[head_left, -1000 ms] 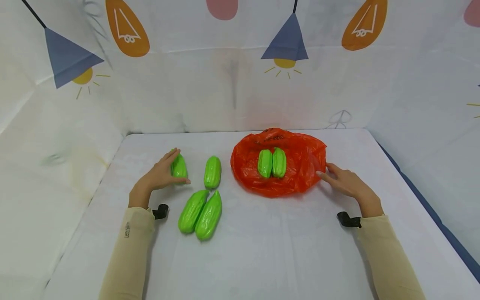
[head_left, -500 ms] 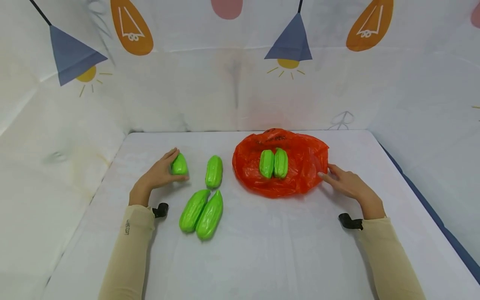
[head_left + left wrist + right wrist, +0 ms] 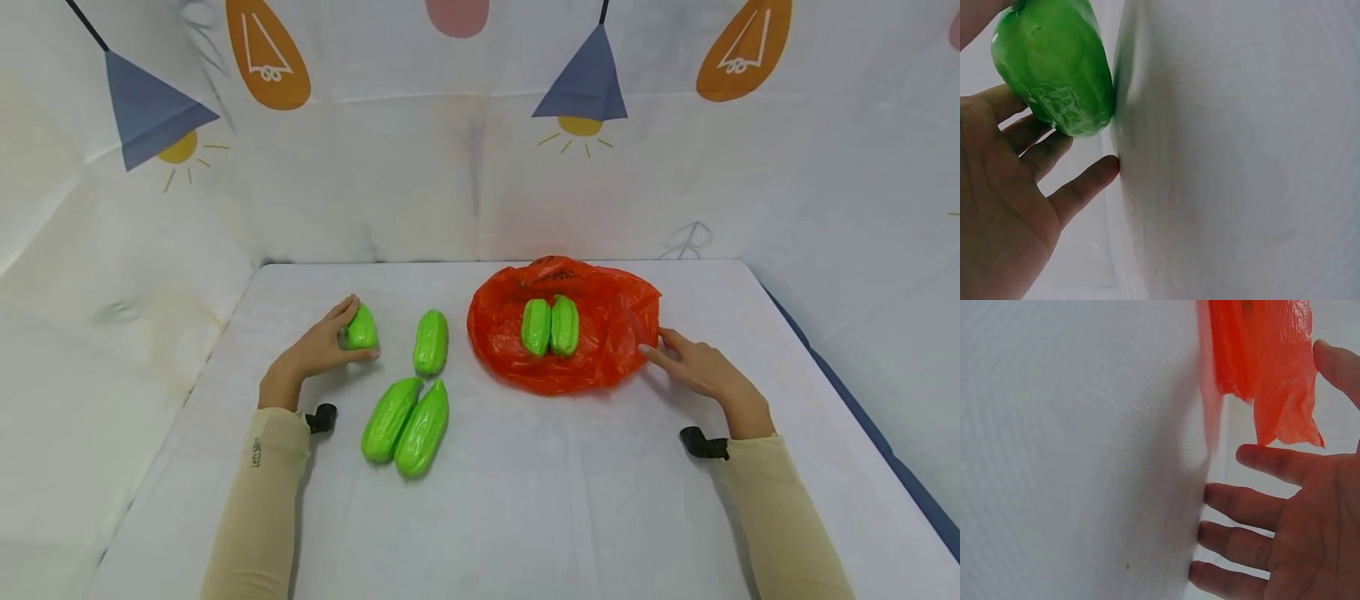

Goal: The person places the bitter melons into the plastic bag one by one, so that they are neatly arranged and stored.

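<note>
In the head view my left hand (image 3: 318, 343) spans a small bright green ribbed gourd (image 3: 363, 328) at the left, fingers at its far end and thumb at its near end. The left wrist view shows the fingers against the glossy gourd (image 3: 1057, 69), with the little finger down on the cloth. At the right, my right hand (image 3: 701, 369) touches the edge of a red plastic bag (image 3: 495, 342). Its thumb and index finger meet the bag's edge (image 3: 1285, 394), and its other fingers lie straight on the cloth. Two green gourds (image 3: 564, 326) lie side by side on the bag.
Between the left hand and the bag lies another green gourd (image 3: 431, 342). Two larger gourds (image 3: 422, 429) lie nearer, side by side. A white cloth-covered table (image 3: 555, 508) spreads below, with printed white fabric (image 3: 360, 183) hanging behind and at both sides.
My left thumb and fingers have drawn slightly closer together on the small gourd. The right hand stays at the bag's edge. The whole head view has shifted a little.
</note>
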Demonstrator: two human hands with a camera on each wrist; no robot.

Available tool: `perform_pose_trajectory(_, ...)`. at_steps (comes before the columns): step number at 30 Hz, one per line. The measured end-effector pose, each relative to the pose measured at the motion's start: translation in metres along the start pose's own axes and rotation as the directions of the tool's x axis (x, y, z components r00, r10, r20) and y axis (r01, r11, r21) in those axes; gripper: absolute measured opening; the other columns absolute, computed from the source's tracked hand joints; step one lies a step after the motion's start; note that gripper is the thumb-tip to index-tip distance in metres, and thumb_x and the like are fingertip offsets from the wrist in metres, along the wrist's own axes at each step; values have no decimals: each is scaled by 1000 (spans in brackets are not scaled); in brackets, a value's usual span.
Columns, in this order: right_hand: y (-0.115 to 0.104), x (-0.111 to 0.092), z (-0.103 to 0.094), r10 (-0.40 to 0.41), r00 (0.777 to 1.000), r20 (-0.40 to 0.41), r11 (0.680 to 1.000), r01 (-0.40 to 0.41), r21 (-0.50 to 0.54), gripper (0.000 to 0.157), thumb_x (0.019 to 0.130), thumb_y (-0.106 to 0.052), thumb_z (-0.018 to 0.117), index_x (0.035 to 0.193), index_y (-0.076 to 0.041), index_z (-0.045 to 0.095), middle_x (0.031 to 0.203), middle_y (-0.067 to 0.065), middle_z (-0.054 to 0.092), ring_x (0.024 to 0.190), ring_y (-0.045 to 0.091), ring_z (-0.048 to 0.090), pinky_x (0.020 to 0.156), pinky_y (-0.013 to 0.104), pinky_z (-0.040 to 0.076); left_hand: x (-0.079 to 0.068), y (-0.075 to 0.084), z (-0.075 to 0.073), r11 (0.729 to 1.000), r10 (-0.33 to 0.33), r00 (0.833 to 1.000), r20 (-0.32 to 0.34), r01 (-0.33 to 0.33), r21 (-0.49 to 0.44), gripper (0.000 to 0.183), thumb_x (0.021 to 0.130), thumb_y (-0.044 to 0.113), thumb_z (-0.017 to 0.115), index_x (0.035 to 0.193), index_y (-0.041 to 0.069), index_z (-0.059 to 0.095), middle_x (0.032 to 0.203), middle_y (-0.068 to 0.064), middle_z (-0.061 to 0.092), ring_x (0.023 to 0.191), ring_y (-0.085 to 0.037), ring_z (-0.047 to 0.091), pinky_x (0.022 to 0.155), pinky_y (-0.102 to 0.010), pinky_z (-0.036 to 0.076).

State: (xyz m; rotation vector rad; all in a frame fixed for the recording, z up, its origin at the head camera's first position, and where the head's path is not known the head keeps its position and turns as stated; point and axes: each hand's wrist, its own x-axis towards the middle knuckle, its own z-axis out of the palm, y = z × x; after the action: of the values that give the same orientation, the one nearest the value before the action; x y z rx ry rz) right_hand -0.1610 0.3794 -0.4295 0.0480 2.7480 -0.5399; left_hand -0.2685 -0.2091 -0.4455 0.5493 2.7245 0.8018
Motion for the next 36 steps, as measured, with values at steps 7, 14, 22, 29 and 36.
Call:
perform_pose_trajectory(7,-1,-2,1,10,1000,7,1000,-10,-3,96,93,-72,33,156,-3,14,149,34,34,128,55,39,95,74,37,-1,3,3,999,13,1000,-19,-14,-42,112,79,46,79,157,5,10,165,-15,5,150,-41,6,117,-63,15)
perform_pose_trajectory(14,1,-4,2,-2,1000,-3,1000,2,-23,95,94,-71,34,154,0,17,147,36,36,126,55,42,94,74,38,-2,6,5,1000,17,999,-39,-18,-13,112,78,46,80,157,4,13,164,-17,10,149,-43,11,117,-62,17)
perform_pose_trajectory(22,1,-5,2,-20,1000,-19,999,19,-39,93,95,-69,34,153,2,18,146,36,37,125,55,43,95,73,38,0,11,3,1000,27,999,-33,-27,-1,112,77,45,81,157,4,14,164,-17,10,150,-42,10,117,-62,18)
perform_pose_trajectory(29,0,-5,-2,-22,1000,-18,999,22,-33,93,95,-69,34,153,2,18,147,36,35,126,56,41,94,74,38,1,14,2,1000,23,999,-42,-23,8,111,78,45,81,156,3,14,163,-18,11,149,-42,11,117,-62,19)
perform_pose_trajectory(36,-3,-4,-1,-20,1000,-16,999,20,-32,93,95,-69,34,153,2,18,146,36,36,126,56,41,94,74,38,-1,14,1,1000,8,998,-61,-7,10,111,78,46,80,156,2,15,163,-19,12,149,-43,13,117,-61,20)
